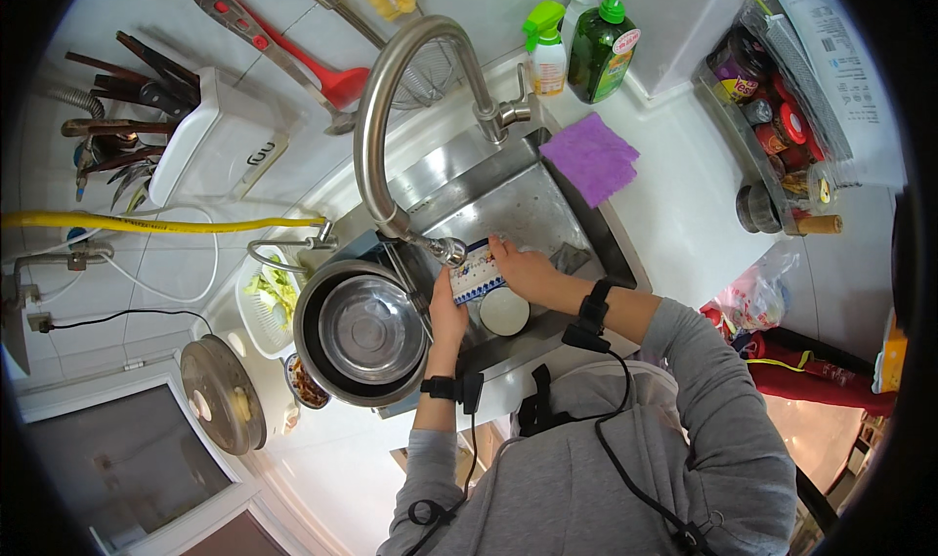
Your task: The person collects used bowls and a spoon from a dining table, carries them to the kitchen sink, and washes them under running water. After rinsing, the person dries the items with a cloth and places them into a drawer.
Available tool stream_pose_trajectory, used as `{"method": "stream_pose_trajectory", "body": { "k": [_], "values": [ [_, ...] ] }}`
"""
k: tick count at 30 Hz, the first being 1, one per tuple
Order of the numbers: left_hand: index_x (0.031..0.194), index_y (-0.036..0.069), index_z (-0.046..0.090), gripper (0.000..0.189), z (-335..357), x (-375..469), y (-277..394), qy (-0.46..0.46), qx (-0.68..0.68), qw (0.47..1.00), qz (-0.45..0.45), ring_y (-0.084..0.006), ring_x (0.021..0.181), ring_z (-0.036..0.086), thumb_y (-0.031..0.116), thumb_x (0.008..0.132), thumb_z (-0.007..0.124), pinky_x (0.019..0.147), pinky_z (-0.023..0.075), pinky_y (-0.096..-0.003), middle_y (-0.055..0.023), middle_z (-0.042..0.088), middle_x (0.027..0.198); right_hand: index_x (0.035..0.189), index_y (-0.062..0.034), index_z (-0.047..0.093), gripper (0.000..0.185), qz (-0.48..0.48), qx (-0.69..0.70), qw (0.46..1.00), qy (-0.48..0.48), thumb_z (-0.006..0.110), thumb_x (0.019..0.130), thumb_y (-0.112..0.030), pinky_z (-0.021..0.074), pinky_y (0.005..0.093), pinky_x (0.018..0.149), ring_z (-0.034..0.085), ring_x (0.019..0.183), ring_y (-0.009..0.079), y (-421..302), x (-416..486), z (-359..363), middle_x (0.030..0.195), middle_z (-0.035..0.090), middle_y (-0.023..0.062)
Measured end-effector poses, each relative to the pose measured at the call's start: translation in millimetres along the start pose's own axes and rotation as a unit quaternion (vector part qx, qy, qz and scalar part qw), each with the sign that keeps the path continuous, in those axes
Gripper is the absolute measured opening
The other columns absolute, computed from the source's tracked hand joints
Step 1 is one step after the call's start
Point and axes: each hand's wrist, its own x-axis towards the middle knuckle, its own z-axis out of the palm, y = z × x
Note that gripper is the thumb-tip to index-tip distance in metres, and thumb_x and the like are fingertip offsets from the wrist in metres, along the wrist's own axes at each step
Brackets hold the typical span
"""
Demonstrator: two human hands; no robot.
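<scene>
Both of my hands hold a rectangular patterned ceramic dish, white with blue edging and small coloured motifs. My left hand grips its left end, and my right hand has the opposite end. The dish is tilted under the head of the steel faucet, above the stainless-steel sink. Whether water is running cannot be made out. A round, pale bowl sits in the sink just below the dish. Near my right wrist a greyish cloth-like item lies in the basin, partly hidden.
Left of the sink stand nested metal bowls, a white basket of chopped greens, a small bowl of food and a glass lid. A purple cloth overlaps the sink's right rim. Behind it are a green pump bottle and spray bottles.
</scene>
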Motion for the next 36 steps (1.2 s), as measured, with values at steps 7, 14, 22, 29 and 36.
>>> {"method": "stream_pose_trajectory", "body": {
  "k": [7, 14, 22, 29, 36],
  "values": [
    [0.134, 0.005, 0.040, 0.067, -9.2, -10.0, -14.9, -0.013, -0.172, 0.982, -0.071, -0.0355, 0.114, 0.051, -0.016, 0.071, 0.048, 0.096, 0.0412, -0.0361, -0.0199, 0.050, 0.128, 0.133, 0.0061, 0.032, 0.067, -0.088, 0.162, 0.983, -0.013, 0.060, 0.077, -0.016, 0.0487, 0.0452, 0.083, 0.059, 0.092, 0.0439, 60.1, -3.6, 71.1, 0.129, 0.043, 0.0277],
    [0.123, 0.003, 0.048, 0.055, -8.6, -0.5, -10.5, -0.038, 0.057, 0.997, 0.044, -0.0379, 0.115, 0.050, -0.014, 0.071, 0.049, 0.092, 0.0443, -0.0387, -0.0200, 0.049, 0.129, 0.125, 0.0057, 0.044, 0.056, 0.095, 0.115, 0.929, -0.339, 0.060, 0.079, -0.023, 0.0440, 0.0434, 0.092, 0.056, 0.104, 0.0405, 80.5, 7.8, 130.7, 0.114, 0.057, 0.0273],
    [0.112, 0.002, 0.052, 0.046, -2.2, 16.7, -1.9, -0.044, 0.085, 0.995, -0.011, -0.0421, 0.104, 0.053, -0.011, 0.069, 0.054, 0.084, 0.0459, -0.0433, -0.0209, 0.052, 0.120, 0.102, -0.0004, 0.064, 0.025, 0.007, 0.019, 0.960, -0.280, 0.058, 0.080, -0.010, 0.0498, 0.0408, 0.079, 0.062, 0.094, 0.0351, 93.2, 18.7, 177.4, 0.104, 0.063, 0.0210],
    [0.124, 0.005, 0.047, 0.059, -7.5, 6.2, -13.1, -0.042, 0.078, 0.996, -0.024, -0.0386, 0.111, 0.052, -0.014, 0.069, 0.050, 0.089, 0.0455, -0.0409, -0.0170, 0.049, 0.129, 0.095, 0.0033, 0.063, 0.020, 0.095, 0.082, 0.982, -0.138, 0.051, 0.081, -0.006, 0.0510, 0.0441, 0.072, 0.064, 0.085, 0.0369, 152.1, 29.1, 178.5, 0.093, 0.063, 0.0256],
    [0.131, 0.009, 0.044, 0.071, -23.4, -8.9, 10.6, -0.030, 0.108, 0.994, -0.013, -0.0343, 0.117, 0.050, -0.018, 0.066, 0.049, 0.093, 0.0445, -0.0381, -0.0124, 0.045, 0.136, 0.101, 0.0027, 0.061, 0.022, 0.244, 0.292, 0.912, -0.150, 0.055, 0.081, -0.006, 0.0487, 0.0429, 0.078, 0.062, 0.092, 0.0372, 143.0, 44.3, 105.2, 0.095, 0.064, 0.0241]
  ]
}}
